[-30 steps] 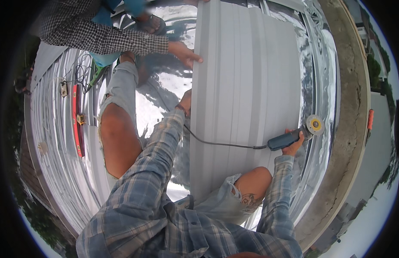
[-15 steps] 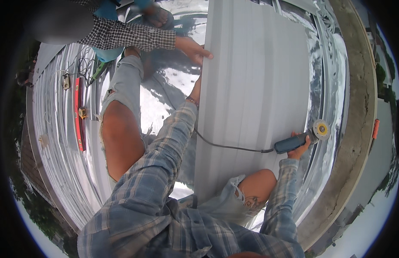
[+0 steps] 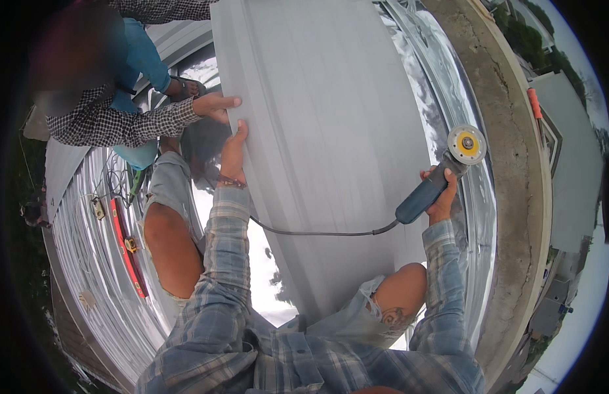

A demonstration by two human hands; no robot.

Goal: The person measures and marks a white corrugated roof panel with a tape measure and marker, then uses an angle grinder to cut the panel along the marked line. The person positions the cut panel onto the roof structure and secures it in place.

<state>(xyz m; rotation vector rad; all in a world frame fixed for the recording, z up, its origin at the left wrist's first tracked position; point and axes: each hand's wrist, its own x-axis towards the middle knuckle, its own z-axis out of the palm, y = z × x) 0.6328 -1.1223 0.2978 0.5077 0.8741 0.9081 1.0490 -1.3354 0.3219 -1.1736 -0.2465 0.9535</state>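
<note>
My left hand (image 3: 233, 156) grips the left edge of a long grey metal roofing sheet (image 3: 331, 125), its thumb on top and its other fingers hidden beneath. In my right hand (image 3: 442, 196) is a blue and black angle grinder (image 3: 419, 201), held by its body over the sheet's right side. The grinder's disc (image 3: 466, 144), grey with a yellow centre, faces up at the far end. From the grinder's rear a dark cord (image 3: 317, 232) runs left across the sheet. Just beyond my left hand, a co-worker's hand (image 3: 214, 106) holds the same edge.
Shiny foil (image 3: 272, 282) lies under the sheet. A concrete ledge (image 3: 514, 217) borders the right side, with an orange-handled tool (image 3: 534, 103) beyond it. At the left are a red spirit level (image 3: 126, 246), a yellow tape measure (image 3: 130, 245), and a green tool (image 3: 136, 184) among cables.
The view has turned, and the sheet now slants up to the left. My left thumb has come into sight on its edge. The grinder has tilted, disc end farther away, still in my right hand.
</note>
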